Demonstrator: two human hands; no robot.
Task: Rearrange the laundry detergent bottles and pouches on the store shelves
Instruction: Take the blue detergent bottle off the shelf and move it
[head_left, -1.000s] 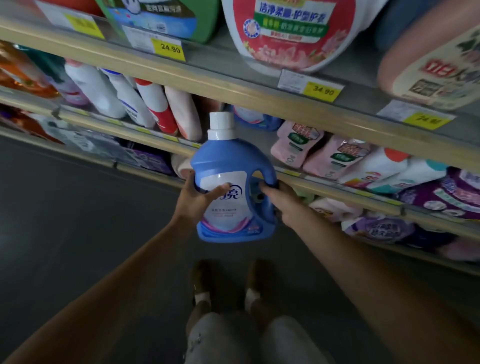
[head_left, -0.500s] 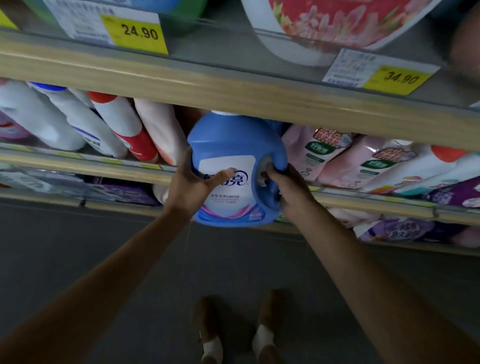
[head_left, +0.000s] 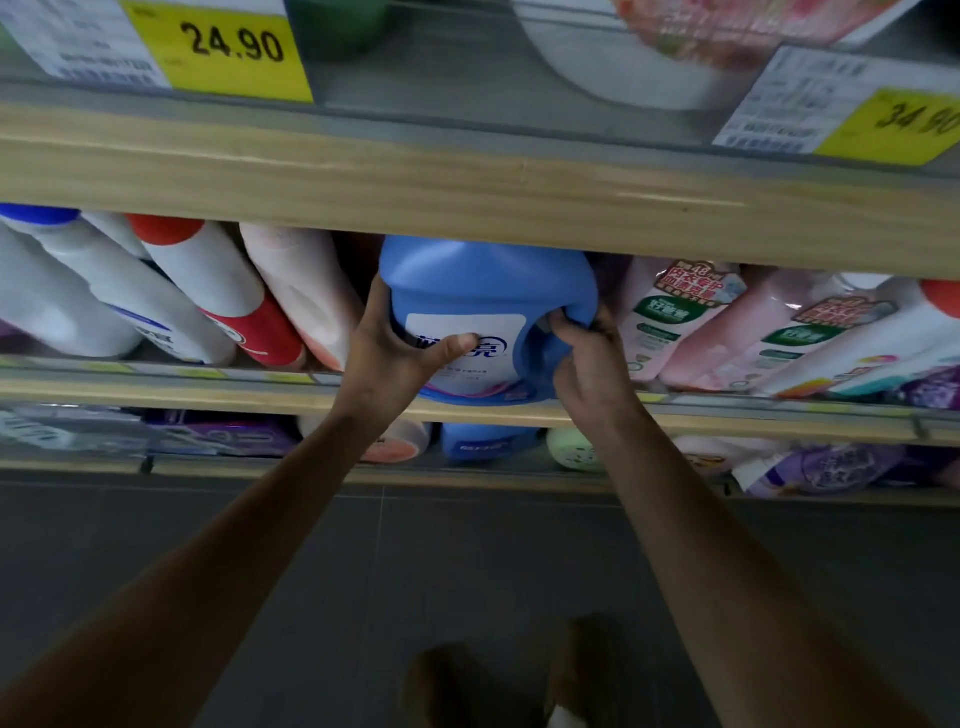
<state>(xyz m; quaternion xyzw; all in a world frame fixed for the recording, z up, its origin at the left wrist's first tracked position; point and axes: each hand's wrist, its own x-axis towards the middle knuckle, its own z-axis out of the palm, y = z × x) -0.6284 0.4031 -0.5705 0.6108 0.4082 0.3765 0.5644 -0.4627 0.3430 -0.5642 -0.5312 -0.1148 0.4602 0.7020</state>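
1. Bottle (head_left: 488, 312), blue and upright, is sitting in the gap on the middle shelf (head_left: 156, 387), between a pink bottle (head_left: 306, 296) on its left and pink pouches (head_left: 670, 317) on its right; its long axis is running straight up, and its top is hiding behind the shelf edge (head_left: 467, 192) above.
2. The left hand (head_left: 395, 358) is wrapping the bottle's left flank, thumb lying across the white label, fingers reaching behind.
3. The right hand (head_left: 587, 358) is clamping the handle side, fingers curling into the handle opening.
4. Both hands are closing firmly on the bottle, one on each side, equally near, so neither is leading.
5. The base seems to be resting at the shelf's front lip, though the hands are covering that edge and I cannot be sure.
6. The next push is probably going straight back into the gap, away from both wrists.
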